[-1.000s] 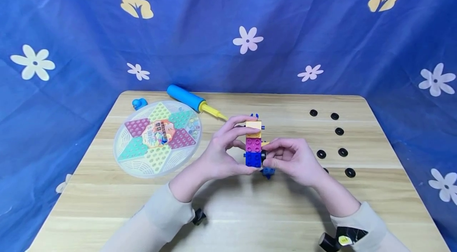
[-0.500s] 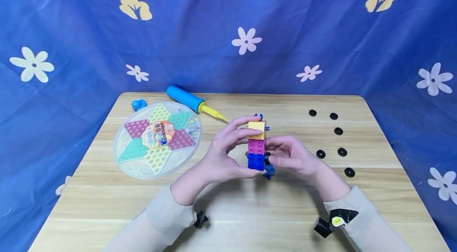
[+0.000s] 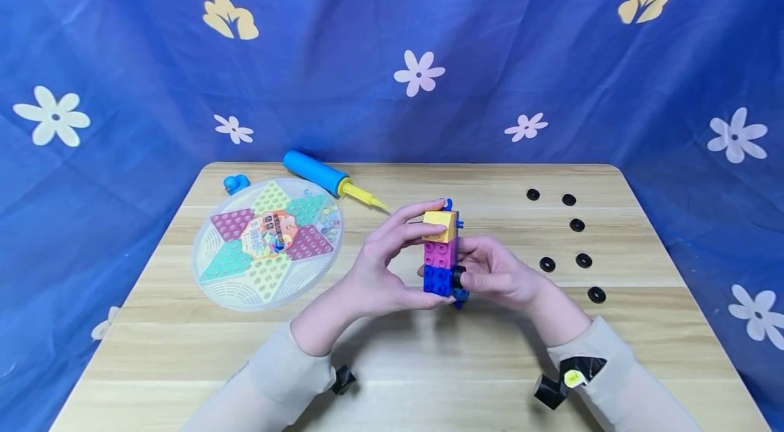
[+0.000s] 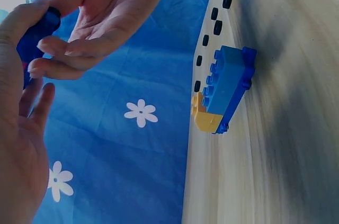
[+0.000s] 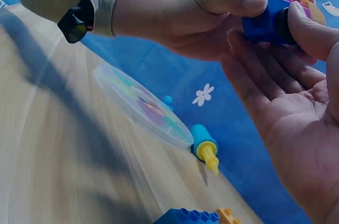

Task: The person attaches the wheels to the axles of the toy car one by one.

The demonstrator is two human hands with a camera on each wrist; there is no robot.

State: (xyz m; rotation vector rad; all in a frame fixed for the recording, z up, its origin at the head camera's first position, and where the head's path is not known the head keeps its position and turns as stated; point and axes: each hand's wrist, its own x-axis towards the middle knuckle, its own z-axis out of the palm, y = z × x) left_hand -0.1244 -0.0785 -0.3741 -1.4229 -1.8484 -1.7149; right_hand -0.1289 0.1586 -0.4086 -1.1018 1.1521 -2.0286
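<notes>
A toy car of blue, pink and yellow building bricks (image 3: pixel 439 255) is raised over the table. My left hand (image 3: pixel 382 265) grips it by its ends, thumb at the blue end and fingers over the yellow one. On the car's right side sits a black toy wheel (image 3: pixel 458 275). The thumb of my right hand (image 3: pixel 499 275) presses that wheel, while its fingers reach behind the bricks; the right wrist view shows the wheel (image 5: pixel 284 25) under the thumb against the blue brick. A second brick vehicle, blue and yellow (image 4: pixel 225 83), stands on the table, mostly hidden by my hands in the head view.
Several loose black wheels (image 3: pixel 577 225) lie at the right of the table. To the left is a round Chinese checkers board (image 3: pixel 229 289). Behind it are a blue and yellow hand pump (image 3: pixel 315 173) and a small blue rubber duck (image 3: pixel 235 184).
The brick car has shifted slightly right and turned, showing more of its right side. My right fingers have moved behind it, and the thumb has come onto the wheel.
</notes>
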